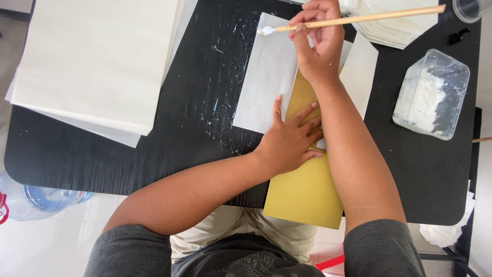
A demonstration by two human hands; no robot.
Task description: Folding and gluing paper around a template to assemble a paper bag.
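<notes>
With fingers spread flat, the left hand (289, 141) pins the yellow card (307, 192) so it cannot slide, while beyond the card the right hand (318, 43) pinches a wooden brush (359, 19), its gluey tip on the white sheet (266, 77).

Right forearm (353, 154) covers part of the yellow card (305, 197) & white flap (359, 72). Clear cup (471, 9) is cut off at top-right edge; water bottle (31, 197) cut at left. Whether brush tip (266, 31) touches the paper (269, 77): can't tell.
</notes>
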